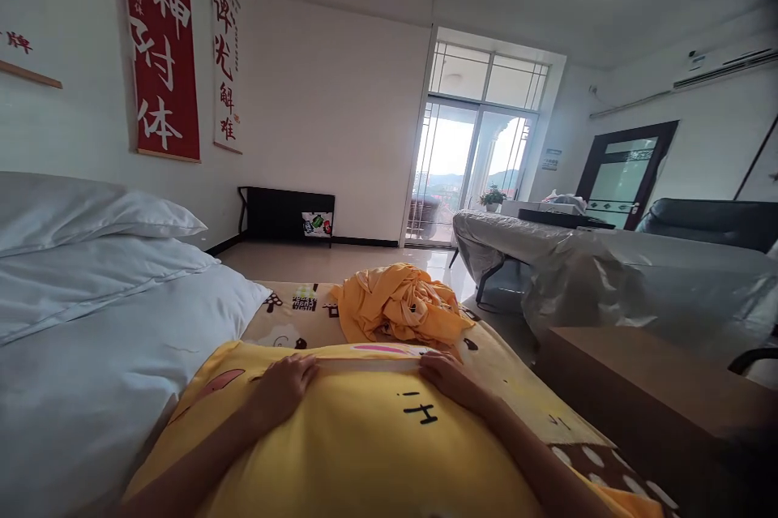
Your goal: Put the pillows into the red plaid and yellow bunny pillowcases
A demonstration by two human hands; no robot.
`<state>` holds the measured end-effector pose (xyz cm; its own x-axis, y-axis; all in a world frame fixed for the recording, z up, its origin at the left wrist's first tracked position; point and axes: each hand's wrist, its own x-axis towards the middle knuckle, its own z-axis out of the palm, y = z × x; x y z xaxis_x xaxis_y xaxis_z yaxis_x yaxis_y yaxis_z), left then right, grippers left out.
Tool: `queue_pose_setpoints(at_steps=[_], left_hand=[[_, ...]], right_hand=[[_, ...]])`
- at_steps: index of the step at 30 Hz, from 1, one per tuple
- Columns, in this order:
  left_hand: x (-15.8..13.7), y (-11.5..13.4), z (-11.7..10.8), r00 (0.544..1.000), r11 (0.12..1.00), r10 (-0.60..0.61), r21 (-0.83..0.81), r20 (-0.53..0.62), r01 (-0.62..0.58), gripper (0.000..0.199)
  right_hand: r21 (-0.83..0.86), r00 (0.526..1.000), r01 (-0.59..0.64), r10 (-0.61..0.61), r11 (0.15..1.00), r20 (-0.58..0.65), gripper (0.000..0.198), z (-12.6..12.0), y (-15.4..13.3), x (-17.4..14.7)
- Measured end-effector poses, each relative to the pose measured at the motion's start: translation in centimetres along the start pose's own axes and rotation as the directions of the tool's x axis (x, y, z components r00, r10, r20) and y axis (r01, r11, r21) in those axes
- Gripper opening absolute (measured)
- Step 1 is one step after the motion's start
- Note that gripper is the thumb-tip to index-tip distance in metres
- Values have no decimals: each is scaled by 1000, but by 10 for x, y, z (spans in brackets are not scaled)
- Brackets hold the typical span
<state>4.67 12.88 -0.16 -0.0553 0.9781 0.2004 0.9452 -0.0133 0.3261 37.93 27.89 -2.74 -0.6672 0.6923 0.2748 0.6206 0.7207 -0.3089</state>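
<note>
A yellow pillowcase (340,437) with a printed "Hi!" and pink cartoon patches spreads across the foreground, bulging as if filled. My left hand (290,382) is closed over its far edge, left of the middle. On the right, my right hand (448,378) grips the same edge, fingers curled over it. The edge runs taut between both hands, showing a pale strip; my fingertips are partly hidden. Just beyond lies a crumpled orange-yellow cloth (401,303) on a beige patterned blanket (504,372).
White pillows (91,283) are stacked at the left. A brown cardboard box (656,404) stands at the right, in front of a plastic-covered table (668,259). A black low rack (279,214) is against the back wall, left of a glass sliding door (450,153).
</note>
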Motion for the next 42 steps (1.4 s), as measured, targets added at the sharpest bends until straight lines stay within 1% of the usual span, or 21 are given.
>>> queue_pose_setpoints(at_steps=[3,5,8,10,13,15,17,19,20,21,22,24,26,29,31,33,35,37,39,41,42], left_hand=[[19,-4,-4,999,999,-30,21,26,29,31],[31,-5,-4,998,999,-39,20,52,38,27],[40,-4,-1,995,999,-36,-15,93,37,23],[38,-2,-4,996,998,-19,-61,86,24,23],[25,4,-24,999,987,45,-153,5,-44,26],[12,9,-49,994,974,90,-205,-68,-102,30],[-2,16,-75,983,961,110,-237,-150,-144,33],[-15,22,-97,955,949,123,-249,-270,-193,35],[-20,25,-105,937,948,129,-237,-325,-213,36],[-24,27,-109,922,952,139,-206,-361,-225,35],[-27,28,-110,917,961,153,-162,-369,-225,35],[-31,26,-101,945,981,154,-67,-290,-180,33],[-31,21,-79,974,991,127,-14,-188,-132,32],[-29,7,-37,992,996,82,-23,-98,-84,33],[-27,-2,-18,996,997,67,-35,-54,-69,31],[-25,-8,-13,998,996,65,-55,-7,-65,28],[-21,-7,-21,997,996,67,-53,25,-66,32],[-16,5,-31,990,990,141,5,28,-141,37],[-9,25,-32,959,954,280,93,44,-283,36],[1,48,-22,908,898,402,147,115,-416,34],[6,58,-14,894,882,423,157,150,-444,33]], right_hand=[[24,997,-60,61,998,-41,30,4,5,16],[43,990,-113,116,993,-81,29,7,2,20],[63,974,-171,178,983,-139,27,11,-8,15],[74,967,-183,193,980,-168,26,7,-20,7],[86,968,-144,159,986,-196,28,-18,-41,-7],[90,969,-103,121,991,-215,31,-44,-56,-17],[73,957,-56,75,996,-281,34,-72,-72,-27],[0,924,7,-6,1000,-383,35,-94,-86,-36],[-57,910,33,-54,998,-411,35,-101,-91,-40],[-121,907,50,-96,991,-410,34,-104,-96,-43],[-182,916,53,-120,982,-382,34,-105,-99,-46],[-278,952,24,-107,960,-287,34,-95,-100,-48],[-340,972,-6,-74,940,-223,34,-73,-95,-47],[-361,984,-16,-50,933,-171,31,-32,-80,-44],[-362,990,-1,-51,932,-132,28,-10,-72,-43],[-370,988,13,-69,929,-138,28,1,-72,-46],[-357,977,64,-131,932,-167,29,2,-82,-52],[-299,967,175,-220,938,-125,27,0,-99,-58],[-216,961,262,-275,941,-33,23,0,-117,-63],[-152,962,272,-273,950,12,23,2,-129,-65],[-130,966,258,-259,957,10,26,3,-131,-65]])
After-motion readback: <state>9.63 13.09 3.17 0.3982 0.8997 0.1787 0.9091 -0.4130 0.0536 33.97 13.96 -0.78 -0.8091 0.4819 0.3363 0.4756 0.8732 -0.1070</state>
